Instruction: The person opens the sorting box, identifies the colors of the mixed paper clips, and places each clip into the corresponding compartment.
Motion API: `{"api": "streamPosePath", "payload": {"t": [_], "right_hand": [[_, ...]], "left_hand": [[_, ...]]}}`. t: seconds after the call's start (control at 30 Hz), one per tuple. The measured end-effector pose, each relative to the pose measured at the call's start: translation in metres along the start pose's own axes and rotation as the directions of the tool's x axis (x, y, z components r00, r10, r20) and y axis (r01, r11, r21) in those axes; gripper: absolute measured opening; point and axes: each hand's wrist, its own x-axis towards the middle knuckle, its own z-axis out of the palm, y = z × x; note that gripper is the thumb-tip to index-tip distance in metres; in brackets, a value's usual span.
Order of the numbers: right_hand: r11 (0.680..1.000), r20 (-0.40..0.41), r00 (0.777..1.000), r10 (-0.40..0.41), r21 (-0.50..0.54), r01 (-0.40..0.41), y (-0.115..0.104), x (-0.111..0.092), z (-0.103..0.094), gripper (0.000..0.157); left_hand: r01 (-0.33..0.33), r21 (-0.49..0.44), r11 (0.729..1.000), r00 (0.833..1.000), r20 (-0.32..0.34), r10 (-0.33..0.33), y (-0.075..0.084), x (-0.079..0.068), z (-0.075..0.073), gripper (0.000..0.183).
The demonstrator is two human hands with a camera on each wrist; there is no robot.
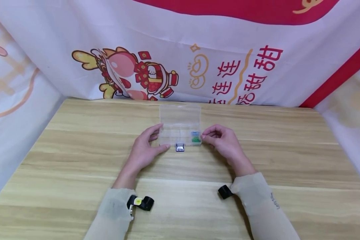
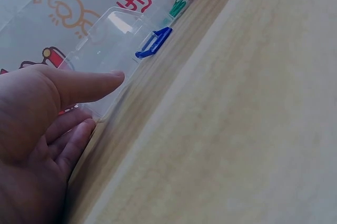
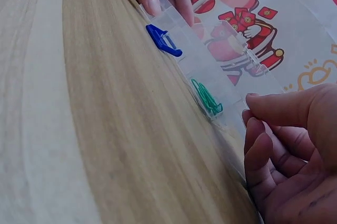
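Note:
A clear plastic compartment box point(image 1: 170, 136) lies on the table with its transparent lid point(image 1: 180, 115) raised at the back. A blue latch point(image 2: 154, 42) sticks out from its front edge. Green paper clips point(image 3: 207, 97) lie in the front right compartment, and a small blue thing point(image 1: 195, 134) shows just behind them. My left hand point(image 1: 144, 146) holds the box's left end, thumb at the front corner and fingers along the side. At the right end, my right hand point(image 1: 223, 140) pinches the rim between thumb and forefinger, its other fingers curled.
A wooden table point(image 1: 180, 206) spreads around the box. Behind it hangs a printed white cloth point(image 1: 117, 30) with a cartoon figure and red characters. Cloth also covers both sides. Black wrist cameras point(image 1: 147, 203) sit on both forearms.

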Motion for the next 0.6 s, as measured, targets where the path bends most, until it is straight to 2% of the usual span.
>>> {"api": "streamPosePath", "payload": {"t": [0.6], "right_hand": [[1.000,-0.020,1.000,0.005,-0.012,-0.005,0.0036,-0.0039,0.0021,0.017]], "left_hand": [[-0.001,0.040,0.999,1.000,0.011,0.001,-0.0008,-0.0002,0.0014,0.080]]}}
